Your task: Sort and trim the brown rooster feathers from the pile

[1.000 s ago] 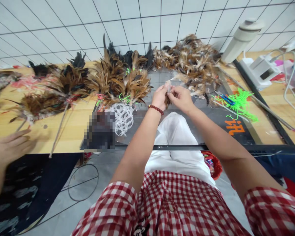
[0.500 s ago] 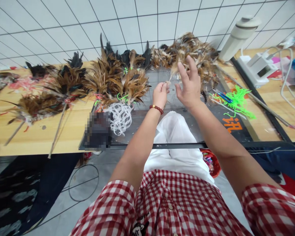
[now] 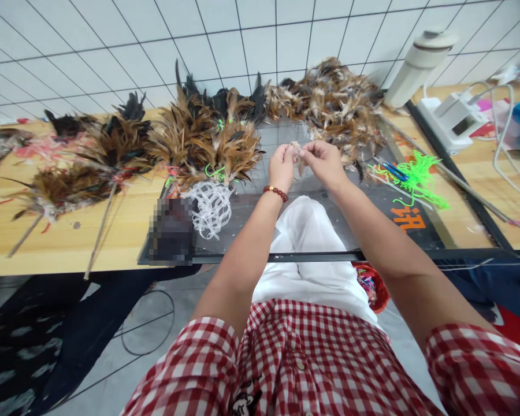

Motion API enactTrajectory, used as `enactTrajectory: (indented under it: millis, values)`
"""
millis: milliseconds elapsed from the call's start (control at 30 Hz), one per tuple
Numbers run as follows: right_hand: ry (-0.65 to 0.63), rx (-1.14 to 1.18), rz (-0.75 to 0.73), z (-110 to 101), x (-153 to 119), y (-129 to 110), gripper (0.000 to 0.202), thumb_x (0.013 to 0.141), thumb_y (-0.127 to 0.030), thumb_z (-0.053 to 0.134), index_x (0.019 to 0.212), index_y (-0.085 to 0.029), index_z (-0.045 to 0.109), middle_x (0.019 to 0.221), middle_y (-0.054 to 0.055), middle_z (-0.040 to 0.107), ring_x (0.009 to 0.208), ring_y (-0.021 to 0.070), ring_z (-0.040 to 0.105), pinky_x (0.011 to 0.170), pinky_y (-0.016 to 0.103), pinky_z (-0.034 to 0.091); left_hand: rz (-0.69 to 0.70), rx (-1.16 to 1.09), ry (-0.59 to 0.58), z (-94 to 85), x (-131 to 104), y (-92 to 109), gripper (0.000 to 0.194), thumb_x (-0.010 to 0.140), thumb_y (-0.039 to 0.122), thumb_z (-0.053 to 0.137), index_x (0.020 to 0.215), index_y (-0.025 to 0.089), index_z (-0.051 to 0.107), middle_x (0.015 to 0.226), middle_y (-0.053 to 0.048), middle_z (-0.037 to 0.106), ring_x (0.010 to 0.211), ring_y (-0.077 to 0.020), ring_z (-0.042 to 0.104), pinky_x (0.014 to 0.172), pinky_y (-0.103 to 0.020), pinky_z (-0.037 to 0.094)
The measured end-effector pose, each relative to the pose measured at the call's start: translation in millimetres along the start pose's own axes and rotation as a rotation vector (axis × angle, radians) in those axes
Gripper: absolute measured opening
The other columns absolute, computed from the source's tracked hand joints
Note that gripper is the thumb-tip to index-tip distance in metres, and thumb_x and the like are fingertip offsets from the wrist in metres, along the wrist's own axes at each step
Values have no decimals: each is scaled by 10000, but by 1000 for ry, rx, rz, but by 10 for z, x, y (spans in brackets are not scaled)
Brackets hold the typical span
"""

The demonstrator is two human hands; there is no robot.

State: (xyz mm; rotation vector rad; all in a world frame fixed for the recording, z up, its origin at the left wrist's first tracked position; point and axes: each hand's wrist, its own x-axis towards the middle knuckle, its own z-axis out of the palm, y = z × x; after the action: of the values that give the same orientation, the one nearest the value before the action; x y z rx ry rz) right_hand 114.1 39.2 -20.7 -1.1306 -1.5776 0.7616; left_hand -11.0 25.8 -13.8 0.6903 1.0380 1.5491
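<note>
My left hand, with a red bead bracelet at its wrist, is closed in a pinch on a small pale feather tuft. My right hand has its thumb and fingertips pressed together at the right side of this tuft. The fingers cover much of it, so its full shape is hidden. Just beyond my right hand spreads a heap of loose brown and white feathers. To the left of my left hand stand tied bunches of brown and black feathers.
A tangle of white strips lies at left. Blue-handled snips rest on bright green strings. A long stick, a white power strip and a pale bottle are at right. A red basket stands below the table edge.
My right hand, raised with spread fingers near the feather heap before, has come down and toward me, and its fingers now pinch at the tuft. My left hand stays almost in place.
</note>
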Motion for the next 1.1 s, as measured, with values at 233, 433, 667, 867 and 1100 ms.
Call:
enactTrajectory:
  millis: [233,433,667,867,1100]
  values:
    - [18,282,90,175,-28,-58,566,713,-715,819,836,-278,481,692,-28,554,644,156,578,625,320,523,-16,-34,17,16,39,-26,195,879,377,798,830,218,697,773,26,654,810,-106,653,767,-196,489]
    - [23,292,128,197,8,79,607,683,-690,855,863,-288,437,680,-33,556,636,177,594,588,331,517,-131,-135,-51,75,6,-16,201,924,400,751,917,207,697,750,25,651,697,-78,627,700,-192,504]
    - [61,177,15,34,50,58,572,695,-693,870,1050,-293,666,832,-4,632,815,188,673,709,345,587,-95,-51,-103,41,-44,15,226,950,366,730,837,196,633,664,51,551,638,-65,579,672,-185,479]
    - [-173,386,57,-141,24,-99,643,637,-808,840,976,-271,738,732,-6,625,685,182,651,564,336,564,-166,31,-326,61,-126,25,245,975,390,695,844,197,617,591,66,477,529,-53,498,618,-199,473]
    - [-123,498,53,-177,36,-142,582,609,-732,906,728,-235,627,614,-33,541,534,118,515,453,268,445,-168,81,-434,75,-186,67,350,985,483,656,816,186,582,635,56,515,548,-59,539,634,-217,496]
